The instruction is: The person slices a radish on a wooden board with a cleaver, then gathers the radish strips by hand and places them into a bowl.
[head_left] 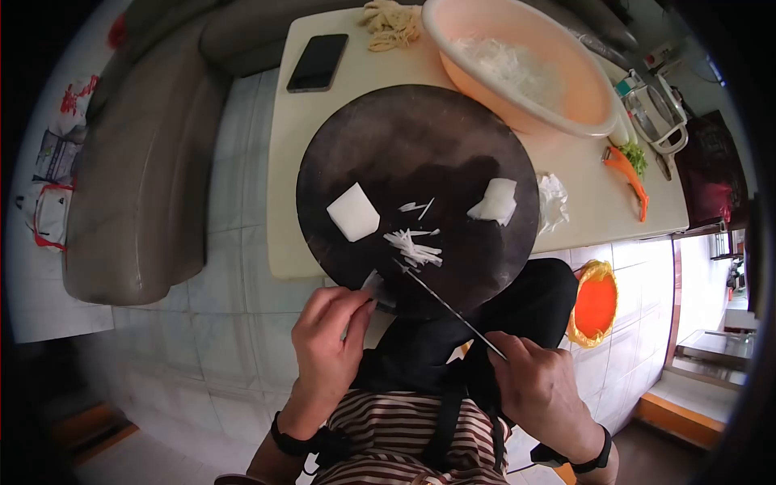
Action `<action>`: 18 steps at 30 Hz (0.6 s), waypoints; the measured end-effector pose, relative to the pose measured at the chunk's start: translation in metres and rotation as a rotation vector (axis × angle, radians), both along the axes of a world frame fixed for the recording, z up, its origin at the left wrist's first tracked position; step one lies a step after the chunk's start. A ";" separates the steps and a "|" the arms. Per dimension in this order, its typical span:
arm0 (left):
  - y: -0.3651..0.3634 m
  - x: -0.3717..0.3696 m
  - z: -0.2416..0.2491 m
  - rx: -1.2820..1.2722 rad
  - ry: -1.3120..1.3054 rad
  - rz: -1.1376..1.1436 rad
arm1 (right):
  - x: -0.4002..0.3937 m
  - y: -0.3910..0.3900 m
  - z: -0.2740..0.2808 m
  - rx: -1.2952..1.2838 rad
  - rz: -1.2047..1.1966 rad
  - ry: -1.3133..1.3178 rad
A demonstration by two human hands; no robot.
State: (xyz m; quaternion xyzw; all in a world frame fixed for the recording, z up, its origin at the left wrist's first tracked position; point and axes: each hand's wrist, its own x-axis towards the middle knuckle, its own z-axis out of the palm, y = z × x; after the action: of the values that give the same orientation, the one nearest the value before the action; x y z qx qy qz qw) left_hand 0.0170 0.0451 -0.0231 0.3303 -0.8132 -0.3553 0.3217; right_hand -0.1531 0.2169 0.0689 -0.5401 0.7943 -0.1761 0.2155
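Observation:
My left hand (330, 327), at the near left edge of the round dark board (404, 121), pinches a thin translucent white slice (373, 283). My right hand (533, 376) is wrapped round the handle end of a knife (453, 311), whose blade points up and left over the board. Beside the knife tip lies a small pile of white shreds (415, 247), with a few loose shreds (419, 207) above it. A white block (354, 212) rests on the board's left part and another white piece (495, 202) on its right.
The pale table (283, 202) holds a phone (318, 62), a beige cloth (391, 24), a large basin (461, 69) with white shreds, crumpled plastic (552, 204) and an orange peeler (626, 179). A yellow-lined bin (595, 305) stands on the floor; a sofa (141, 178) is left.

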 end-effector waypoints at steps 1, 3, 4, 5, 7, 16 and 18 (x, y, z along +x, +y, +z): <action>0.000 0.003 0.002 -0.115 -0.062 -0.020 | 0.000 0.000 0.003 0.020 0.002 -0.005; -0.006 0.005 0.004 -0.246 -0.092 -0.120 | 0.001 -0.002 0.008 0.060 0.005 -0.042; -0.007 0.006 0.004 -0.380 -0.108 -0.215 | 0.004 -0.005 0.011 0.076 0.008 -0.048; -0.007 0.007 0.003 -0.376 -0.116 -0.219 | 0.006 -0.007 0.013 0.092 0.011 -0.052; -0.007 0.009 0.000 -0.389 -0.180 -0.279 | 0.011 -0.007 0.011 0.120 0.037 -0.047; -0.022 0.010 0.007 -0.298 -0.247 -0.372 | 0.011 -0.006 0.009 0.106 0.072 0.017; -0.030 0.003 0.016 -0.294 -0.264 -0.418 | 0.008 -0.002 0.007 0.090 -0.002 -0.047</action>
State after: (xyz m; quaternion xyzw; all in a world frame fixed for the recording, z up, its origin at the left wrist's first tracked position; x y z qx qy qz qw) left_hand 0.0196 0.0149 -0.0068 0.1487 -0.9412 -0.2461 0.1771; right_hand -0.1446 0.2145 0.0755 -0.5248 0.7967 -0.1532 0.2577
